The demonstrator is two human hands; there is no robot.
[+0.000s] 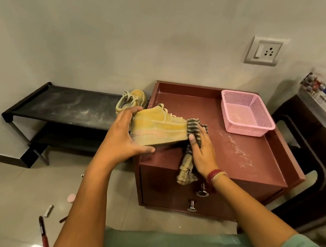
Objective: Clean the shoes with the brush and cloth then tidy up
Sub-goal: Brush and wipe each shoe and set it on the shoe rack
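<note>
Left fingers grasped yellow shoe at heel. Right fingers flat, pressing striped cloth against toe. Leaflet print illegible.

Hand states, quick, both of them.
Left hand: grips the yellow shoe at its heel.
Right hand: open, flat fingers pressing the striped cloth.

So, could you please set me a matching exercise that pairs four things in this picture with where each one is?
Things:
1. pink basket
2. striped cloth
3. nearer shoe
4. farther shoe

Places:
A. on the black rack
B. gripped in the left hand
C. under the right hand, hanging over the front edge of the cabinet
D. at the back right of the cabinet top

Pairs: 1-D, 2-C, 3-B, 4-A.
</note>
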